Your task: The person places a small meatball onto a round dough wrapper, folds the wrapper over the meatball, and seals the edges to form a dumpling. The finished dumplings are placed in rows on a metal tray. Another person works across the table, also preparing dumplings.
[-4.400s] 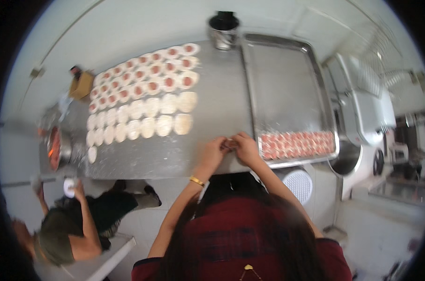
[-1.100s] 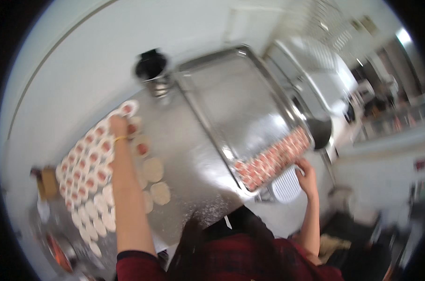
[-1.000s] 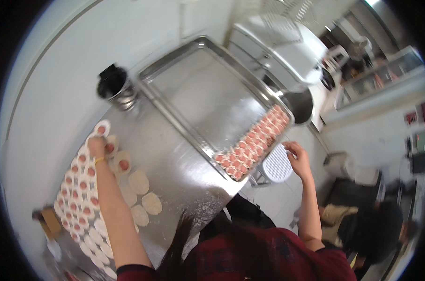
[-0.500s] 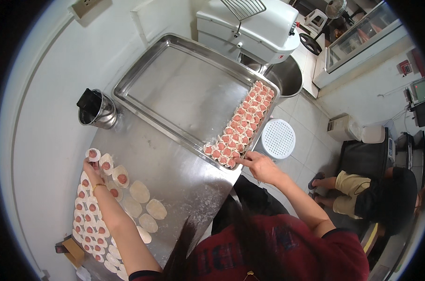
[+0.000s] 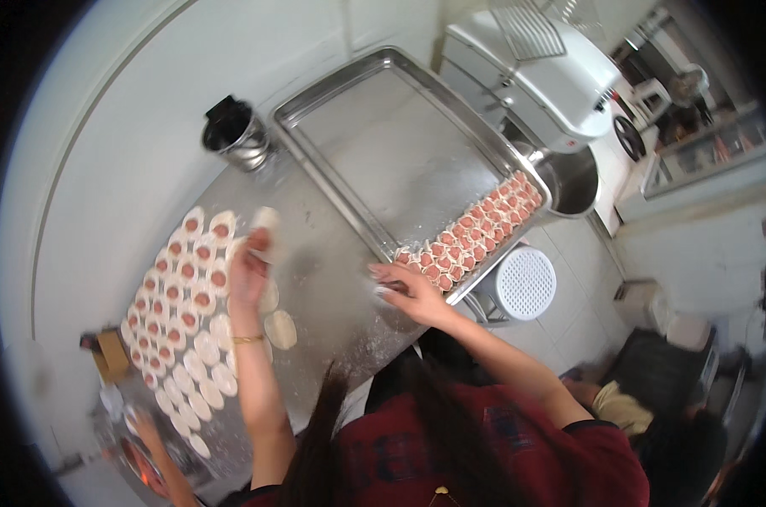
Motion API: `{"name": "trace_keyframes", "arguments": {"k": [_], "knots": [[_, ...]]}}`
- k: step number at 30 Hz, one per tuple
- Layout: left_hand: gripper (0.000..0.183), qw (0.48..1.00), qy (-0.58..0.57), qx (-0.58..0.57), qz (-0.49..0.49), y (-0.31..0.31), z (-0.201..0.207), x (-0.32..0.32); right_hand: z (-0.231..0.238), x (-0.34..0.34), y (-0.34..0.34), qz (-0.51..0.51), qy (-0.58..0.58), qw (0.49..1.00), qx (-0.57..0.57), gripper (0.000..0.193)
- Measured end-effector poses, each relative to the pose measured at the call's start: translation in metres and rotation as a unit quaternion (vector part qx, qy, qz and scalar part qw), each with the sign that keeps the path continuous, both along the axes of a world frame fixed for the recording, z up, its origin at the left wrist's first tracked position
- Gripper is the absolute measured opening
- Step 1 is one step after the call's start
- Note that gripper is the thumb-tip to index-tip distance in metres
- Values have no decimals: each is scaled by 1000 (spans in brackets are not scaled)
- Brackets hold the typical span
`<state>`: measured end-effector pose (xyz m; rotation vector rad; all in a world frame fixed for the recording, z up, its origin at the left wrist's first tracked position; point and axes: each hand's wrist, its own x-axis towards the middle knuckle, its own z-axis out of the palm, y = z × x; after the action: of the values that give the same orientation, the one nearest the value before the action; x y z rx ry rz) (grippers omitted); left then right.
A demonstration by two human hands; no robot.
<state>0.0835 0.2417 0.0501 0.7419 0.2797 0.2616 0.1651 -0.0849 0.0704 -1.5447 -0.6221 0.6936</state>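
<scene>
At the far left another person's hand [image 5: 149,433] shows near a bowl of red filling [image 5: 138,466], just below a small cardboard box [image 5: 111,355]. Next come rows of dough rounds [image 5: 173,292] on the steel desk [image 5: 319,245], many topped with filling, others plain. The left hand [image 5: 249,269], blurred, grips a topped wrapper [image 5: 266,220] at its fingertips, lifted over the desk. A metal pot [image 5: 249,150] stands behind. The right hand [image 5: 412,294] hangs half-curled by the tray [image 5: 374,144]; I can't tell whether it holds anything. Packed dumplings [image 5: 477,232] line the tray's near end, beside a white stool [image 5: 525,284].
</scene>
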Motion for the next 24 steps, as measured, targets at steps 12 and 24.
{"name": "trace_keyframes", "arguments": {"k": [12,24], "knots": [[25,953,241,-75,166,-210,-30,-131,-2,37,-76,117,-409,895,-137,32],[31,951,177,-132,215,-259,-11,-114,-18,65,-64,175,-459,863,-116,38]]}}
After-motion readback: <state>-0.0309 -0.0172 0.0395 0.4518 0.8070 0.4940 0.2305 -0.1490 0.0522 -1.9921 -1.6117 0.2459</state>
